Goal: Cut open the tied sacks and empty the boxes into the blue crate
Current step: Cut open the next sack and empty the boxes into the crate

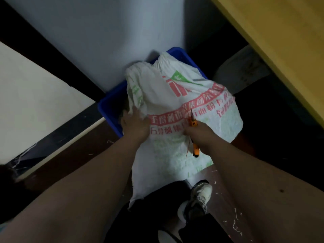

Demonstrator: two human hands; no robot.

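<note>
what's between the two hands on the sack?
Head view: only the sack itself, its red printed band, spans between the left hand and the right hand, which holds the orange cutter.

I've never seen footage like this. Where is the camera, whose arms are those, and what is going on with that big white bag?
There is no machine here. A person wears a camera on the head, so this single picture looks forward and down along their own bare arms.

The big white thing is a woven sack printed with red and green writing. It lies over a blue crate that stands on the floor against a pale wall. The far end of the sack is bunched together; whether it is tied there I cannot tell.

The left hand rests on the sack's left side and seems to gather the cloth. The right hand grips an orange-handled cutter, its tip pointing toward the red band of writing.

Lower down you see the person's shoe and small scraps on the floor.
</note>
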